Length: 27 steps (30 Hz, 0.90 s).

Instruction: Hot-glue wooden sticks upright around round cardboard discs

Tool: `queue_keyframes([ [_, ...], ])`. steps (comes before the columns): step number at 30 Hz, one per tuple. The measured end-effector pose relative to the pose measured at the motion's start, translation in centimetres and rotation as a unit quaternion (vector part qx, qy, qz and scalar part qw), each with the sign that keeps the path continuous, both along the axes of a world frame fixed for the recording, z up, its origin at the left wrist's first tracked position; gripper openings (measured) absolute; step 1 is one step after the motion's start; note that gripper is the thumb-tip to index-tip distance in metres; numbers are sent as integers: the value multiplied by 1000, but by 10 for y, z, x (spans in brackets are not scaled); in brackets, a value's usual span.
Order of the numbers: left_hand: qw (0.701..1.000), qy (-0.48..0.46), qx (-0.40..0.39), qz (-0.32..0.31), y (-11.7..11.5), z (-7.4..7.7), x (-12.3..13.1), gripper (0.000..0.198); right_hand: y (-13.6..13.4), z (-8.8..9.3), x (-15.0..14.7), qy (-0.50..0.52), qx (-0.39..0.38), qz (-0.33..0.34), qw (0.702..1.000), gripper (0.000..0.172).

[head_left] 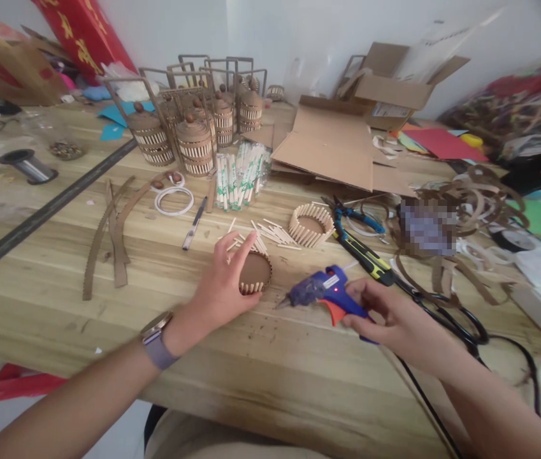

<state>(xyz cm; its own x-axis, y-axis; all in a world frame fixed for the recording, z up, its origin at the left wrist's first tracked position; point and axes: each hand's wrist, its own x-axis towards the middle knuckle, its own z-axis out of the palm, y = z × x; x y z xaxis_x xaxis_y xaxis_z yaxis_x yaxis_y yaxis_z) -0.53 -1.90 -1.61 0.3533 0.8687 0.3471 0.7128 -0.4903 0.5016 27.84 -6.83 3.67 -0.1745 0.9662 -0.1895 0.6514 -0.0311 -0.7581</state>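
My left hand (225, 274), with a watch on its wrist, curls round the left side of a round brown cardboard base (255, 273). Short pale sticks stand along the base's near edge, and my thumb and fingers rest at its rim. In my right hand (385, 315) is a blue glue gun (332, 287) with an orange trigger, its nozzle pointing left toward the base. A small red light glows on the gun's side. Loose wooden sticks (277, 234) lie just behind the base. Beside them sits a ring of upright sticks on a brown base (311, 224).
Blue-handled pliers (359, 220), a yellow-black utility knife (363, 255) and black scissors (461, 319) lie to the right. Lidded stick baskets (194, 146) with tall handles stand at the back, near packaged sticks (241, 175) and flattened cardboard (330, 143). Brown strips (117, 236) lie left.
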Motion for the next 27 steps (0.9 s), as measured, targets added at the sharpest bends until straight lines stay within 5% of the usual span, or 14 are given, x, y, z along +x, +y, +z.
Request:
queue_keyframes([
  [3, 1000, 7, 1, -5, 1, 1, -2, 101, 1, -5, -1, 115, 16, -80, 990, 29],
  [6, 1000, 10, -3, -7, 2, 1, -2, 102, 2, -15, -10, 173, -47, -124, 976, 27],
  [11, 1000, 7, -9, -7, 2, 2, -2, 105, 10, -27, -29, 225, -133, -68, 963, 32],
  [18, 1000, 6, -10, -16, 2, 2, -3, 106, 8, -27, -32, 107, -25, -13, 994, 34],
  [27, 1000, 13, -20, -1, 2, 4, -2, 101, 2, -31, -34, 23, 42, 54, 997, 36],
])
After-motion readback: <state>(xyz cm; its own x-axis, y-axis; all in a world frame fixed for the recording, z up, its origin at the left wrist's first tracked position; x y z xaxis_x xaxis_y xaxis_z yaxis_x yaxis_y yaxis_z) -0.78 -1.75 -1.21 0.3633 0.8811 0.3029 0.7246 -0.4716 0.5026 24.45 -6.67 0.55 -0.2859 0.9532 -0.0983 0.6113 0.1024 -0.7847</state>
